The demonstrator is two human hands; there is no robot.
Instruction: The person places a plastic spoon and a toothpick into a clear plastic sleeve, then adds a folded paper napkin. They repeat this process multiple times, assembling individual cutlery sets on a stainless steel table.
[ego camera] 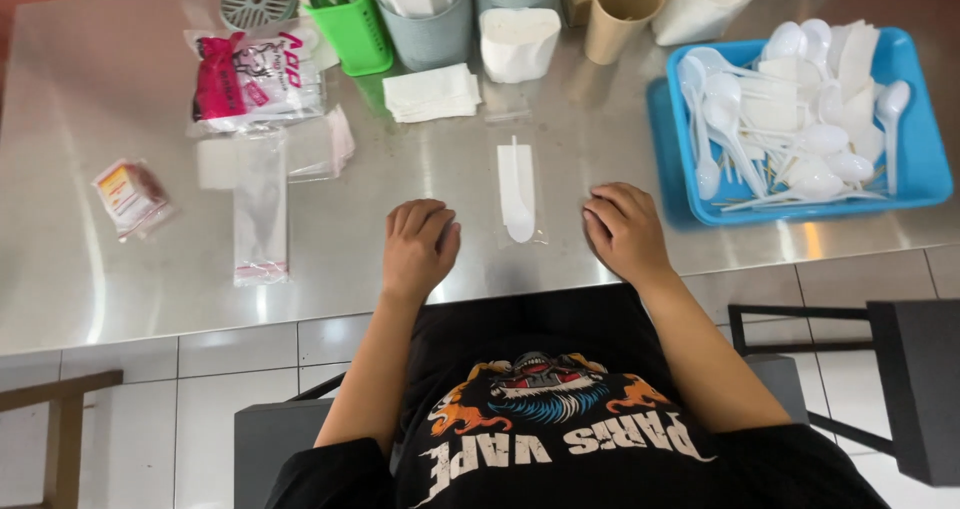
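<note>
Head view looks straight down on a steel tabletop (600, 139), and I see both hands resting on its near edge, well apart from each other. I read the left hand (418, 247) as loosely curled, knuckles up, fingers bent under, gripping nothing. The right hand (624, 231) sits the same way, curled and holding nothing. Between them, touching neither, lies a white plastic spoon in a clear sleeve (516, 191), bowl toward me, handle pointing away. To the right of the right hand stands a blue tray (925, 159) heaped with loose white plastic spoons (790, 129) and folded white napkins. To the left of the left hand I see a long clear sleeve (260, 209) lying flat, with more clear film beside it, and farther left a small sachet pack (128, 197) with a red and yellow print. Behind that lies a clear bag with pink contents (250, 79). Along the far edge stand a green holder (355, 29), a grey-blue cup (430, 19) stuffed with white pieces, a tan cup (623, 9) and a white paper-wrapped block (517, 44). A stack of folded napkins (432, 92) lies just in front of the grey-blue cup.
</note>
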